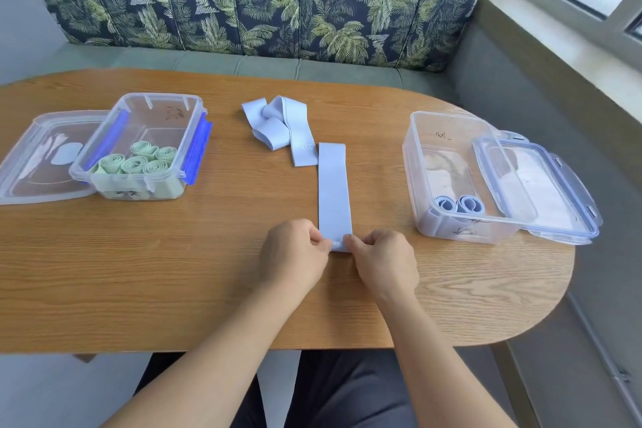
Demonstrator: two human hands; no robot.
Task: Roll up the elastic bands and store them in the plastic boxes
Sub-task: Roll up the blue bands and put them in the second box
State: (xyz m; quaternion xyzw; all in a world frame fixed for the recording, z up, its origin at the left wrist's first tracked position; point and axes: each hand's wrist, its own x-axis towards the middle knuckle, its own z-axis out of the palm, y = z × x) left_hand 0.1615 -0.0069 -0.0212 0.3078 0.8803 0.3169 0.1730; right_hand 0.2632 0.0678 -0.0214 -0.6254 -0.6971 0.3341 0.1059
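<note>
Band: a pale blue strip (334,191) lies flat on the table (173,254), running straight away from the person, with its near end turned into a first small curl.
Left hand: the left hand (295,254) has curled fingers pinching the left side of that curl.
Right hand: the right hand (382,261) pinches the right side the same way.
Risk, skew: if one hand rolls faster, the roll would likely come out cone-shaped and sit badly in the box.
Risk, spring-back: the stretchy strip may uncoil if the pinch loosens early.
Risk, snag: the far end lies just beside the loose bands (281,125), so a sideways pull could catch them.
Band material: smooth, matte, thin, even in width, square-ended.
Loose bands: the same blue, limp and looped over each other.
Right box (448,125): clear hard plastic with rounded corners, holding two blue rolls (458,204); its lid (542,184) leans against it.
Left box (163,104): clear with blue clips, holding green rolls (139,160).
Table: wood grain, rounded end.
</note>
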